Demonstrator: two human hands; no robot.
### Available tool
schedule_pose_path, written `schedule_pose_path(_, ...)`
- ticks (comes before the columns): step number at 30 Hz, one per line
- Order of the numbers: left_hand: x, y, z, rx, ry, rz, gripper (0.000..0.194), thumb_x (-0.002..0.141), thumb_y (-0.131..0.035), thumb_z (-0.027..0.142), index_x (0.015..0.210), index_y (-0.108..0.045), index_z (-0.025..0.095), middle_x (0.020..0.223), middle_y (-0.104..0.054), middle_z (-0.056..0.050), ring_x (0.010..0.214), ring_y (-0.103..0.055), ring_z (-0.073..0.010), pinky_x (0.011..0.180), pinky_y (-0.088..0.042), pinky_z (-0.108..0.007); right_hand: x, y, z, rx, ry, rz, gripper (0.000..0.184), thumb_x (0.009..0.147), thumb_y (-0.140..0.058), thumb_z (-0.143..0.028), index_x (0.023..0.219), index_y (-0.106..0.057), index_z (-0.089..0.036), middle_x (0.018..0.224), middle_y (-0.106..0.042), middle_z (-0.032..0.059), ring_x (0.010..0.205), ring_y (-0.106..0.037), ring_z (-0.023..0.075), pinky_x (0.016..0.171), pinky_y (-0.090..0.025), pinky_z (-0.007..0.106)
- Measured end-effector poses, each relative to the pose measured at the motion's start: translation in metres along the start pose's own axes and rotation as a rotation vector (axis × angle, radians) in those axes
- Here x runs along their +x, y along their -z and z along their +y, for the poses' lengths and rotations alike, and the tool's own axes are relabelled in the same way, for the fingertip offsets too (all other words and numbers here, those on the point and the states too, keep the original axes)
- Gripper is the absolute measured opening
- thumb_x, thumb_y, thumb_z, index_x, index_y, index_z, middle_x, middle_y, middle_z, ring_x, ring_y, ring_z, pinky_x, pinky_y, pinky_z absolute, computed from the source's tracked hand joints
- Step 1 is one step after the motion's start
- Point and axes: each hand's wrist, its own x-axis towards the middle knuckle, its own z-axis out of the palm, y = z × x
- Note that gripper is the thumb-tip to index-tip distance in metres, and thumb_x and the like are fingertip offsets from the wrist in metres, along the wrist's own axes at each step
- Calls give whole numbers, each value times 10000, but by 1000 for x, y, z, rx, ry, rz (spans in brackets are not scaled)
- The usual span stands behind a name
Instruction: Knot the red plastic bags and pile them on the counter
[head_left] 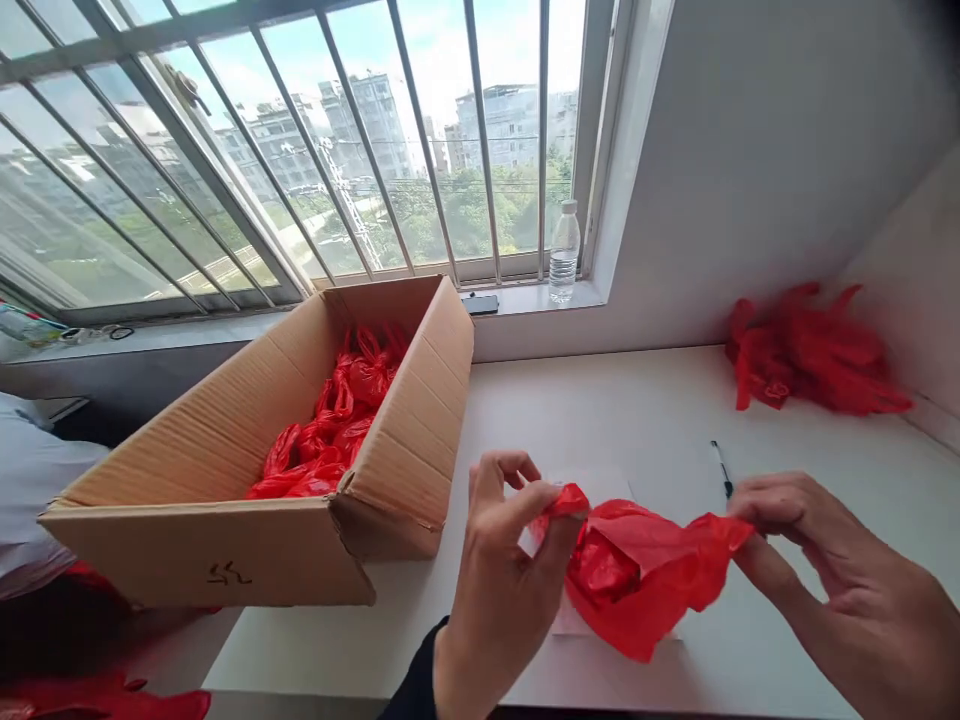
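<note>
A red plastic bag [645, 570] is stretched between my two hands above the white table. My left hand [506, 555] pinches its left end between thumb and fingers. On the other side, my right hand [810, 570] grips the bag's right corner. A bunched red lump shows within the bag's folds; what it contains cannot be made out. Partly hidden beneath the bag lies a pale, flat, paper-like thing [581, 622]. Just behind my right hand is a pen [721, 470].
An open cardboard box [405, 450] at left holds several knotted red bags [330, 430]. More red bags [817, 350] are heaped at the table's back right. A water bottle [564, 255] and a phone [480, 304] rest on the windowsill. A person's pale sleeve [37, 490] shows at far left.
</note>
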Motion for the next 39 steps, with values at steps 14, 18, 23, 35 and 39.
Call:
schedule_pose_path(14, 8, -23, 16, -346, 400, -587, 514, 902, -689, 357, 1342, -433, 280, 1021, -628, -31, 895, -602, -186, 783, -514, -291, 24, -17, -43, 206, -35, -182, 208, 921, -587, -136, 990, -665, -317, 979, -642, -45, 871, -634, 110, 800, -528, 197)
schedule_pose_path(18, 7, -26, 14, -359, 302, -657, 160, 951, -527, 252, 1062, -633, 209, 872, -630, -22, 772, -555, -167, 726, -478, -277, 29, -24, -50, 98, 130, -256, 286, 861, -640, -106, 1032, -709, -326, 1253, -586, -6, 1185, -570, 174, 997, -493, 274)
schedule_pose_path(23, 11, -24, -5, -547, 531, -536, 434, 969, -523, 591, 767, -539, 207, 683, -419, 37, 627, -369, -121, 573, -392, -226, 34, -26, -38, 220, 39, -397, 236, 1004, -568, -195, 1200, -652, -294, 1126, -658, 15, 1056, -620, 167, 927, -516, 294)
schedule_pose_path(35, 15, -11, -26, -699, 532, -592, 199, 943, -694, 332, 820, -710, 176, 801, -640, 0, 715, -553, -102, 685, -454, -205, 25, -40, -10, 412, -14, -499, 335, 1049, -509, -315, 1381, -560, -320, 1352, -596, 16, 1288, -529, 188, 1109, -400, 324)
schedule_pose_path(39, 5, -9, -32, -419, 324, -495, 198, 893, -624, 64, 973, -702, 228, 899, -688, 5, 769, -611, -110, 679, -487, -195, 27, -57, 2, 478, -142, -624, 376, 1104, -365, -430, 1382, -558, -268, 986, -685, 10, 871, -632, 164, 845, -499, 308)
